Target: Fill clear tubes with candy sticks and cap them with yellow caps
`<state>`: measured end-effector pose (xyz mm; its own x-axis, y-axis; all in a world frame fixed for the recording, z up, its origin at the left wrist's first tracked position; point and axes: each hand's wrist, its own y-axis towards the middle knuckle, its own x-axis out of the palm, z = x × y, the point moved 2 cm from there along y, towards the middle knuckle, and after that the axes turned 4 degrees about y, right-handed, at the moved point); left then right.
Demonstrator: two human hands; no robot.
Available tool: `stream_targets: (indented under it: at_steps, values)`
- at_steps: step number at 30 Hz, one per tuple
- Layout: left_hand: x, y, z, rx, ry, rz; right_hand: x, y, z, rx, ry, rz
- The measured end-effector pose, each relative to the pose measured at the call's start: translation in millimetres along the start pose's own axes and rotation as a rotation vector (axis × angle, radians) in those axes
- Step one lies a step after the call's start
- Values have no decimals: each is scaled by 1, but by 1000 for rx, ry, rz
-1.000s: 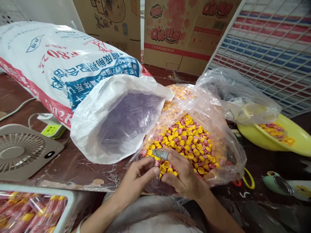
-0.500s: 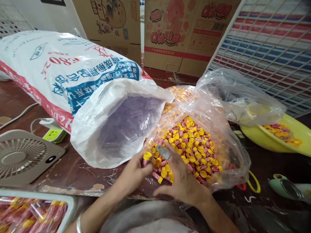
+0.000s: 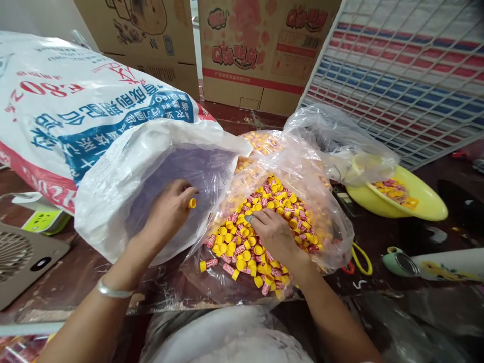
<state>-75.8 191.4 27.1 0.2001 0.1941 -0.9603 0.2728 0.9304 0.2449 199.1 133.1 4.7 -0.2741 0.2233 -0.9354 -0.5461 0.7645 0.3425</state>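
Note:
My left hand (image 3: 170, 206) is inside the mouth of a white woven sack (image 3: 102, 176), its fingers closed around a small piece with a yellow cap (image 3: 192, 203). Clear, purplish plastic shows in the sack behind that hand. My right hand (image 3: 276, 234) rests on a heap of small red-and-white printed pieces with yellow caps (image 3: 230, 247). Its fingers curl down into the heap, hiding their tips, and a grey wrap (image 3: 248, 218) covers one finger. The heap lies in an opened clear plastic bag (image 3: 333, 222).
A yellow bowl (image 3: 427, 201) with similar pieces stands at the right, near a flowered bottle (image 3: 449, 267) and yellow-handled scissors (image 3: 362, 259). Cardboard boxes (image 3: 260, 80) and a white wire grid (image 3: 378, 75) stand behind. At left are a fan (image 3: 26, 257) and a power strip (image 3: 43, 220).
My left hand has moved from the front of the heap up and left into the sack, still holding the yellow-capped piece. My right hand has curled onto the heap. The view has shifted right.

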Motion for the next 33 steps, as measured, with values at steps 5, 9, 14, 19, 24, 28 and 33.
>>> stream_targets:
  at_steps: [5,9,14,19,24,28,33]
  values:
    - [-14,-56,35,-130,-741,-156,-11,-2,-2,218,344,302]
    - [-12,-83,72,-176,-1070,-356,-32,-5,-27,365,850,387]
    - [-10,-83,88,-236,-1303,-354,-48,-1,-53,162,831,212]
    - [-2,-90,96,-409,-1621,-345,-39,-2,-70,-52,592,183]
    - [2,-91,107,-501,-1864,-489,-25,-6,-79,1,486,279]
    - [-12,-79,80,-339,-1358,-411,-29,-11,-57,-3,530,46]
    - [-17,-68,13,-462,-122,-139,-34,-28,-6,274,274,186]
